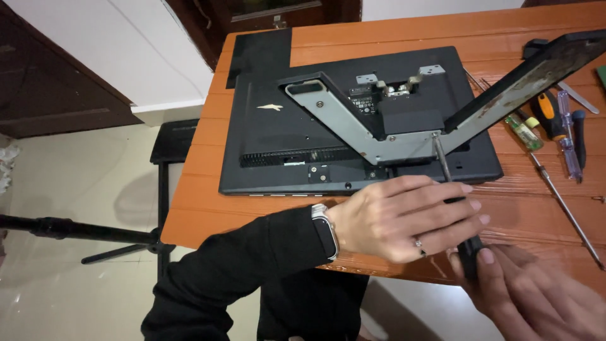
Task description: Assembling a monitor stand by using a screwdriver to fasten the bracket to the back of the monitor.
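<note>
Both hands (410,218) on screwdriver (449,183)

Black monitor (278,145), face down on an orange wooden table (202,208) — grey metal stand bracket (353,126) on its back. Left hand (404,218) and right hand (536,290) both closed around a black-handled screwdriver (445,173), tip set on the bracket. Spare screwdrivers (555,120) lie just right of the monitor — black tripod (76,230) on the floor.

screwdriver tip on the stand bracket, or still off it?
Touching. The head view shows the screwdriver shaft's tip meeting the grey metal stand bracket near its lower right corner, with no gap visible.
</note>
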